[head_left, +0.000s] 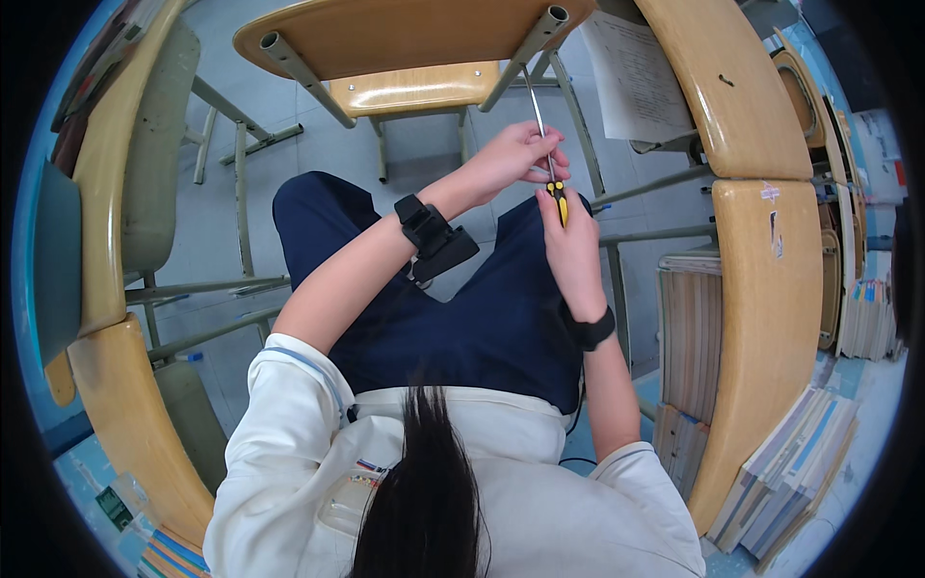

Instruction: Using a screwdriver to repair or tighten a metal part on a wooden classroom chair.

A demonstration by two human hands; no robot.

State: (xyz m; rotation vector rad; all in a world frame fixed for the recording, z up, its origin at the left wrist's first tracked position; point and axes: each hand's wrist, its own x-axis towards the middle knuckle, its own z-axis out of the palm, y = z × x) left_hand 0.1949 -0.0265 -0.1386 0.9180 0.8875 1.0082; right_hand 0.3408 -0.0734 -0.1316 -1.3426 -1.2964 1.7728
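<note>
A screwdriver (562, 206) with a yellow and black handle and a long thin metal shaft points away from me. My right hand (570, 252) is closed round its handle. Farther up, my left hand (513, 162) pinches the shaft between thumb and fingers. The tip reaches a grey metal tube (520, 64) of a chair whose curved wooden panel (395, 39) lies at the far side, in front of me. Whether the tip sits in a screw is too small to tell.
Wooden desks stand on the left (120, 395) and right (771, 289). Stacked books (689, 337) fill the right desk's shelf, and more books (785, 472) stand beyond it. Printed paper (636, 82) hangs at the far right. Another wooden chair part (414, 89) shows behind the tubes.
</note>
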